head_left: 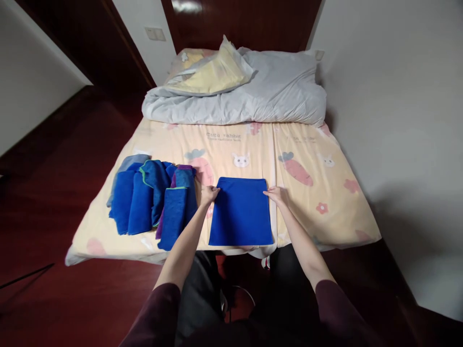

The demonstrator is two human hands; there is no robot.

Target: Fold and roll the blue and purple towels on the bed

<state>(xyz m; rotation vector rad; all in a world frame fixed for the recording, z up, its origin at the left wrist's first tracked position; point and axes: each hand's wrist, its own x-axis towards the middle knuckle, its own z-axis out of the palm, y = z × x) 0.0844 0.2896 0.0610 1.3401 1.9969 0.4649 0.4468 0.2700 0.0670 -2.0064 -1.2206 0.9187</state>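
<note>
A blue towel (240,212) lies flat and nearly square at the front of the bed, its near edge along the bed's edge. My left hand (210,194) pinches its left side near the far corner. On the opposite side, my right hand (275,193) pinches the right edge at about the same height. Left of my left forearm is a group of blue towels (141,200), some folded, with green trim on a few. A narrow folded blue towel (173,217) lies nearest my left arm, partly over a purple one (160,224).
The bed (304,217) has a cream sheet with carrots and rabbits. A rolled white quilt (235,108) and a yellow pillow (213,74) lie at its far end. A wall (405,144) stands on the right, dark red floor (54,202) on the left.
</note>
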